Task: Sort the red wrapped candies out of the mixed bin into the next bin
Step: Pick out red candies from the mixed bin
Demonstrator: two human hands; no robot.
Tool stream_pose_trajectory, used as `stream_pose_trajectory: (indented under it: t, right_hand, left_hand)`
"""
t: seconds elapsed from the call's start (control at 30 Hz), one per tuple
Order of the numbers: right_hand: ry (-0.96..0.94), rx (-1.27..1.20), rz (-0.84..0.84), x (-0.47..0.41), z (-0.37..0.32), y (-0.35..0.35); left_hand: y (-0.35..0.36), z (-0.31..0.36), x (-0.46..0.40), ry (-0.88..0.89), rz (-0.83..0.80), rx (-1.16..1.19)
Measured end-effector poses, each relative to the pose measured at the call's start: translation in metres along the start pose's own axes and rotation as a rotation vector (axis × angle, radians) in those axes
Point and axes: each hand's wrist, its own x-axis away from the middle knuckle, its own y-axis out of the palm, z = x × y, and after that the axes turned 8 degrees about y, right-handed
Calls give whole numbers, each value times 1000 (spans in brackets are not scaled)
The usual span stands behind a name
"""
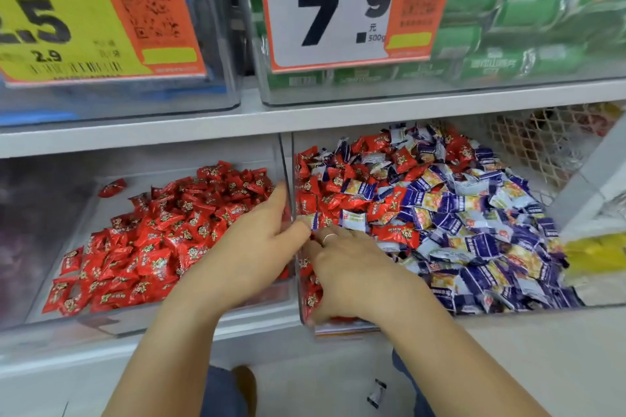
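White shelf [203, 125] boards run across the whole view, one above the other. On the upper board, at 12 o'clock, stand clear boxes with big price signs: a yellow sign [67, 10] at 10 o'clock and a white sign [325, 10] reading 7.9 at 12 o'clock, with green packs [525, 10] behind it at 2 o'clock.

Below, two clear bins stand side by side, their walls touching near the centre. The mixed bin [508, 310] at 3 o'clock is heaped with purple-and-white candies [474, 230], and red candies [342, 186] lie mostly along its left part and its far part. The red bin [284, 159] at 9 o'clock holds only red wrapped pieces, in a pile [162, 237] that fills its middle and right side; one single red piece [113, 187] lies apart at the far left of it.

Both hands meet at the wall between the bins, in the centre. The left hand [257, 240] lies over the red bin side with fingers loosely spread, the fingertips at the wall; I cannot tell if it holds something. The right hand [349, 267], with a ring [329, 236] on one finger, is palm down in the near left corner of the mixed bin, fingers curled into the candies; what it grips is hidden.

On the floor at 6 o'clock lies one small wrapper [376, 393].
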Motion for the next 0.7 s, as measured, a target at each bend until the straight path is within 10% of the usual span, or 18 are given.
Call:
stream_pose_trajectory:
  t: [0.4, 0.7]
  right_hand:
    - [-55, -87, 58, 7, 5, 3]
    - [128, -163, 429, 11, 41, -14]
  left_hand:
    - [-7, 7, 2, -24, -60, -6]
    - [-8, 9, 3, -19, -54, -27]
